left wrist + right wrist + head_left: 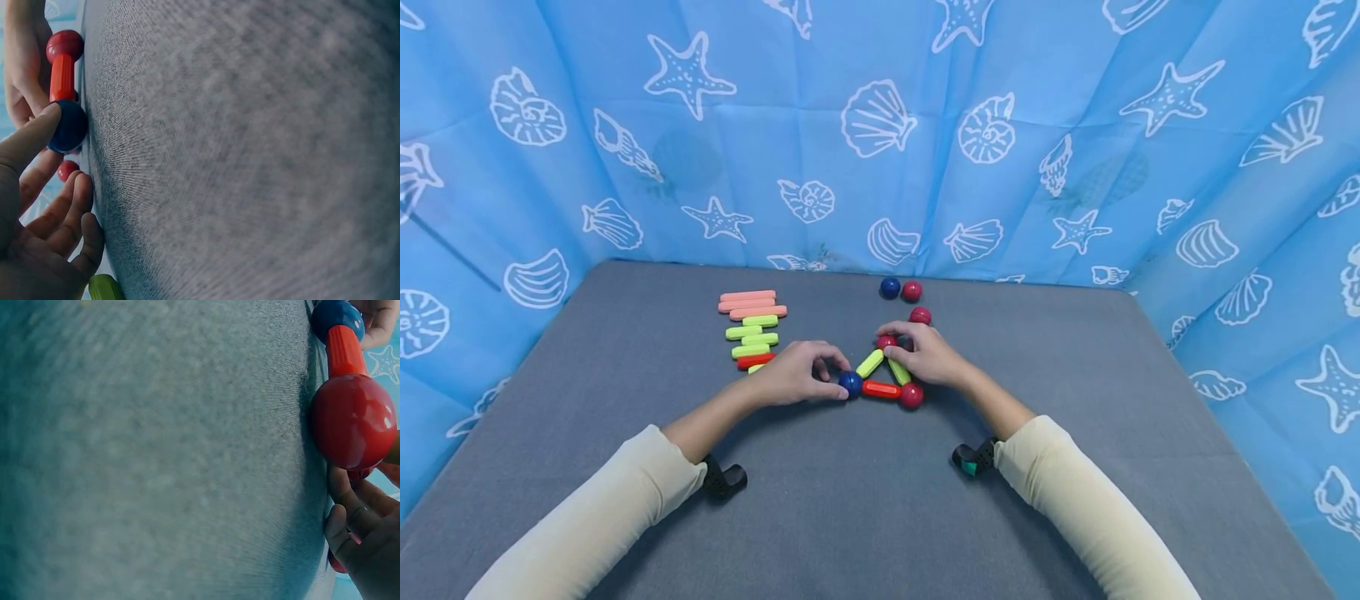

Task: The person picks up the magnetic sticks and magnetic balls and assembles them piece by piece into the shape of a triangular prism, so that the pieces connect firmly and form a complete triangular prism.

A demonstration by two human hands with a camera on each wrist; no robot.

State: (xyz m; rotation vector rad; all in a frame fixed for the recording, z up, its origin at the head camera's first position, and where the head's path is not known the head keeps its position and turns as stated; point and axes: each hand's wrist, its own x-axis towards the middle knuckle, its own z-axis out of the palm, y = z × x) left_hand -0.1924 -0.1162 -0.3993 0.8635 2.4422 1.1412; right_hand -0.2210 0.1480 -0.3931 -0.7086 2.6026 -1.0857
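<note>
Three balls and three short rods form a triangle lying on the grey table. At its left corner is a blue ball (850,383), which my left hand (797,372) pinches between thumb and fingers. My right hand (931,354) holds the red ball (887,342) at the far corner. Another red ball (912,396) forms the near right corner, untouched. A red rod (882,389) joins it to the blue ball. Two yellow-green rods make the other sides, the left rod (870,364) and the right rod (898,372), the latter partly under my right hand.
Left of the triangle lies a column of loose rods: salmon rods (747,295), several yellow-green rods (760,321) and a red rod (756,361). Behind it rest a loose blue ball (890,287) and two red balls (920,315). A blue curtain (880,200) hangs along the table's back edge.
</note>
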